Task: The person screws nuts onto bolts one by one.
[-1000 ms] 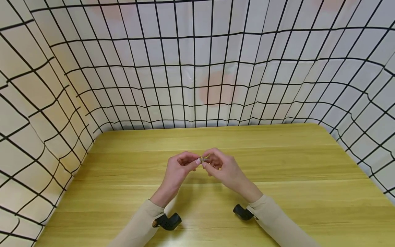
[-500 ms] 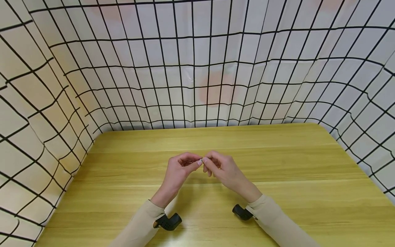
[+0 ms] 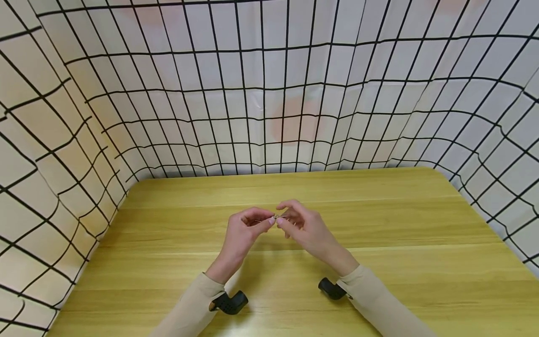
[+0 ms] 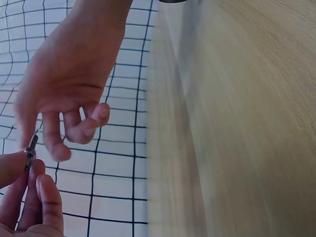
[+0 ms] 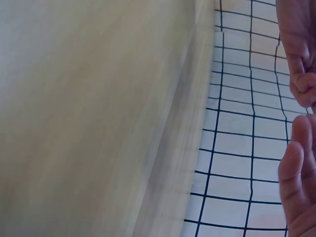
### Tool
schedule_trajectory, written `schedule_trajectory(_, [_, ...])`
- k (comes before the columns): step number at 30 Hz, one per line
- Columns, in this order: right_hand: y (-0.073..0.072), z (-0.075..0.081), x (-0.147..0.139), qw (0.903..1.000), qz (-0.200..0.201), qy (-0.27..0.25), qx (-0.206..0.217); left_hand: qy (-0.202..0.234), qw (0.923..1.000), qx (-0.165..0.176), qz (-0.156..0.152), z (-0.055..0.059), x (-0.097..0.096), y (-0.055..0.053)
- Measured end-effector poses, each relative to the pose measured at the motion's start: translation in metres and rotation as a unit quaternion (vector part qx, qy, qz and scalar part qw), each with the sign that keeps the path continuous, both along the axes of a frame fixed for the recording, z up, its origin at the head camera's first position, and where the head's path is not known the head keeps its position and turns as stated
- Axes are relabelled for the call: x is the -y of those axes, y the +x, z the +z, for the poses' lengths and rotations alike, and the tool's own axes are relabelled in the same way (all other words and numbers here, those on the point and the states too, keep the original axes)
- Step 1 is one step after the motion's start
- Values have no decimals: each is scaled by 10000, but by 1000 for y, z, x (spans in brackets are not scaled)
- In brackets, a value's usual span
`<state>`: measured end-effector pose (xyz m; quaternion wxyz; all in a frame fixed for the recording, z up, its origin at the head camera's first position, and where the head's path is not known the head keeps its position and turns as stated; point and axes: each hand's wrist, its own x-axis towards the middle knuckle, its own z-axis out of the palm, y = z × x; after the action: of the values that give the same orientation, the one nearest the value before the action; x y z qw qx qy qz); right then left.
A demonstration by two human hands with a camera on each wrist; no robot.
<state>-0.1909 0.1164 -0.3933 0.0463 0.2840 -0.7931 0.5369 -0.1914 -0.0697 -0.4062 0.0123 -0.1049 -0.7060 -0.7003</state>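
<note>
Between thumb and fingertips my left hand (image 3: 243,234) pinches a small metal piece (image 4: 31,147) with a narrow grey shaft. From above, only glints of the piece (image 3: 276,216) show among the fingertips, and its exact kind is unclear. My right hand (image 3: 309,234) is close on the other side, its thumb beside the piece and its index finger raised apart from it. In the left wrist view the fingers of the right hand (image 4: 74,79) hang loosely bent. The right wrist view catches the fingers of both hands only at its right edge; the piece is hidden there.
Both hands are above a wooden table (image 3: 177,252). A white curtain with a black grid (image 3: 248,107) surrounds its back and sides. Black wrist camera mounts (image 3: 230,303) sit at the beige sleeves (image 3: 189,304).
The right fingertips closed together at the piece half a second ago; now the index finger is lifted away from the thumb. The left hand keeps its pinch in nearly the same place.
</note>
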Motion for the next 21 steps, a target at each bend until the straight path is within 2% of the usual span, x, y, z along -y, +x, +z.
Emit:
schedule_trajectory(4, [-4,-8,-2,9995,30,76,-312,55,10000,23,-36,0,0,0])
schedule_trajectory(8, [-11,-19,-3,9991,87,83,-410,108,9999,24,-70,0,1,0])
schedule_trajectory(13, [-16,-24,-3,9995,134,9,-273,50,9999,-16,-101,1,2,-1])
schedule_trajectory(21, [-15,-19,0,10000,78,2,3,-41,9999,12,-99,1,3,0])
